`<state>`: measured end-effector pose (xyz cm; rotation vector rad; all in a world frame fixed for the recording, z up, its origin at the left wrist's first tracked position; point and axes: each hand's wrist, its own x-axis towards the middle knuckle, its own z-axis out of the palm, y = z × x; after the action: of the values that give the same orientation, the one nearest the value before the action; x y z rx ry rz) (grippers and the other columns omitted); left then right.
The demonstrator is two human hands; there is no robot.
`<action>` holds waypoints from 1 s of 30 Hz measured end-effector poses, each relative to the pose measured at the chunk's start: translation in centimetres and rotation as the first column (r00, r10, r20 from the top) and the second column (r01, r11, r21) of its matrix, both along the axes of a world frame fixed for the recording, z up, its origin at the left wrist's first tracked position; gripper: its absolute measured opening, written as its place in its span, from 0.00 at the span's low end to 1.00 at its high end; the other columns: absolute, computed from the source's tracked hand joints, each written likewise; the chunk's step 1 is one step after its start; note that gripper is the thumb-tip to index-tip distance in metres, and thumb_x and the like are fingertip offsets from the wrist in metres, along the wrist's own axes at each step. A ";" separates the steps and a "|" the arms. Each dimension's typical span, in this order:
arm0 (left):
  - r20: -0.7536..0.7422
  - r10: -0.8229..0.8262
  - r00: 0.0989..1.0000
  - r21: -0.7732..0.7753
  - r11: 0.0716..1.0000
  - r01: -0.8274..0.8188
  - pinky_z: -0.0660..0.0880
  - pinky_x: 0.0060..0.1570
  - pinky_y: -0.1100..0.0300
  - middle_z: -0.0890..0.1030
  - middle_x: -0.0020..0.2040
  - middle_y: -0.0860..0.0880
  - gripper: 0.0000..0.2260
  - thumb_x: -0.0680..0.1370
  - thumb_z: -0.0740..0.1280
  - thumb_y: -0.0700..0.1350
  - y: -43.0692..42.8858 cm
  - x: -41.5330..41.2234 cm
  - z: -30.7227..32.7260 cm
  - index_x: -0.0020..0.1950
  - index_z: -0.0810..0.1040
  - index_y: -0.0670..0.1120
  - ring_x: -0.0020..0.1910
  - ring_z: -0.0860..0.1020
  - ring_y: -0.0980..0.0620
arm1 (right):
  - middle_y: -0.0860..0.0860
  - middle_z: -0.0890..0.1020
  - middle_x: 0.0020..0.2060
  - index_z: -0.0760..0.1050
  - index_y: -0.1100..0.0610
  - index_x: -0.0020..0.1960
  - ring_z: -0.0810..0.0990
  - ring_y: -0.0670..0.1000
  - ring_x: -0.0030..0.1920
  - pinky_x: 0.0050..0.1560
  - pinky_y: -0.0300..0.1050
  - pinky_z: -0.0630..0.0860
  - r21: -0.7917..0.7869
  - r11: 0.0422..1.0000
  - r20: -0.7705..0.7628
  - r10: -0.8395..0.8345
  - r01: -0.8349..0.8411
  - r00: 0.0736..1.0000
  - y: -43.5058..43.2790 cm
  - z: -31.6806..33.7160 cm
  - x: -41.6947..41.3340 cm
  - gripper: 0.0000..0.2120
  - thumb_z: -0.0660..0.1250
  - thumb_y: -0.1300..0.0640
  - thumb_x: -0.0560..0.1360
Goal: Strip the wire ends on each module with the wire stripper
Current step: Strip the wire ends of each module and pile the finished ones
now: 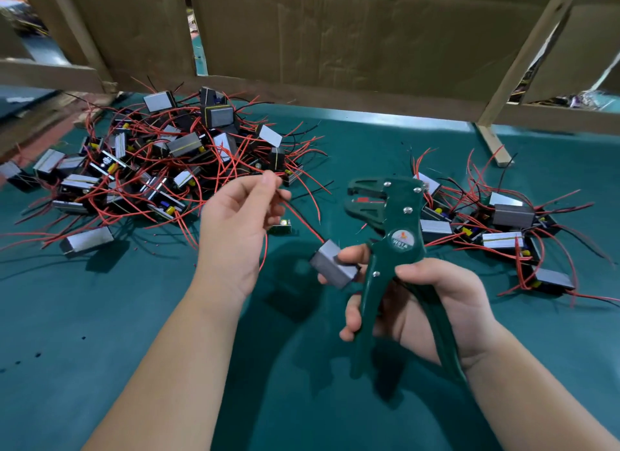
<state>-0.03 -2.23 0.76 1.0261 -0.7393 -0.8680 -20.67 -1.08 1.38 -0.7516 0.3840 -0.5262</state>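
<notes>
- The module (330,267) being worked on was off the desk, near the middle of the view. It sat against the left handle of the wire stripper (399,235), pinned there by a fingertip of the right hand (436,313).
- Its red wire (303,220) ran up and to the left from the module to the left hand (235,229). The fingers (268,182) of that hand were closed in a pinch near the wire's free end, probably to draw it straight and aim the tip.
- The right hand was wrapped around the stripper's handles, thumb on top and fingers curled beneath. One hand thus carried both tool and module, likely so the left hand was free to feed the wire.
- The stripper stood upright with its head pointing up and left. Its jaws stood apart with nothing between them, and the wire end was near but not yet in them.
- A large tangled pile (161,162) of modules lay to the left on the green desk (100,316), and a smaller group (503,222) lay to the right behind the tool. This was probably unstripped stock on one side and finished pieces on the other, though the wire tips were too small to confirm it.
- Cardboard sheets (335,37) on a wooden frame (523,64) walled off the back of the desk.
</notes>
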 end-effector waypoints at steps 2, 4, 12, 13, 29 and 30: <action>-0.026 0.072 0.997 -0.009 0.997 -0.072 0.71 0.31 0.68 0.82 0.32 0.51 0.14 0.78 0.66 0.40 0.0 1.0 0.1 0.34 0.81 0.49 0.29 0.75 0.58 | 0.73 0.72 0.55 0.78 0.61 0.60 0.80 0.61 0.39 0.46 0.59 0.77 -0.005 1.000 0.057 -0.030 0.031 0.998 -0.2 0.2 -0.3 0.29 0.75 0.53 0.61; 0.025 0.122 0.992 -0.015 0.992 -0.121 0.71 0.32 0.68 0.82 0.32 0.51 0.13 0.77 0.68 0.41 0.1 1.4 0.2 0.33 0.82 0.50 0.29 0.75 0.58 | 0.69 0.78 0.52 0.79 0.61 0.60 0.80 0.60 0.38 0.45 0.58 0.78 -0.020 0.994 0.107 -0.103 0.106 0.989 -0.4 0.4 -0.6 0.29 0.75 0.54 0.60; 0.083 0.493 0.866 0.038 0.867 -0.497 0.70 0.32 0.65 0.79 0.33 0.54 0.05 0.76 0.66 0.42 0.0 4.7 0.3 0.40 0.76 0.48 0.29 0.74 0.58 | 0.62 0.80 0.50 0.79 0.59 0.57 0.81 0.58 0.39 0.48 0.55 0.80 -0.109 0.866 0.206 -0.460 0.488 0.864 -1.5 1.1 -3.1 0.28 0.74 0.53 0.58; 0.145 0.545 0.826 0.055 0.829 -0.557 0.70 0.35 0.64 0.80 0.36 0.53 0.03 0.76 0.65 0.44 0.1 5.4 0.1 0.42 0.76 0.48 0.32 0.75 0.59 | 0.59 0.79 0.52 0.78 0.58 0.58 0.81 0.57 0.40 0.49 0.54 0.79 -0.140 0.827 0.212 -0.512 0.545 0.832 -1.7 1.1 -3.4 0.28 0.71 0.53 0.59; 0.871 0.128 0.473 0.256 0.704 -0.663 0.68 0.48 0.55 0.74 0.60 0.42 0.21 0.72 0.62 0.31 0.7 6.0 -1.4 0.62 0.77 0.46 0.51 0.72 0.44 | 0.51 0.84 0.43 0.72 0.58 0.65 0.83 0.59 0.43 0.52 0.56 0.79 -0.304 0.702 0.190 -0.617 0.644 0.763 -1.7 0.4 -3.4 0.35 0.72 0.50 0.60; 0.879 0.106 0.465 0.266 0.700 -0.663 0.70 0.50 0.54 0.73 0.61 0.43 0.21 0.72 0.63 0.31 0.8 6.2 -1.5 0.62 0.77 0.47 0.53 0.72 0.43 | 0.51 0.84 0.44 0.72 0.58 0.65 0.83 0.59 0.43 0.51 0.56 0.79 -0.304 0.702 0.189 -0.618 0.644 0.763 -1.6 0.3 -3.4 0.31 0.71 0.53 0.63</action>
<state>6.16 -1.47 -0.75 2.1754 -0.9371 -0.0775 -24.04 -2.70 1.68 -0.9411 0.4876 -1.3075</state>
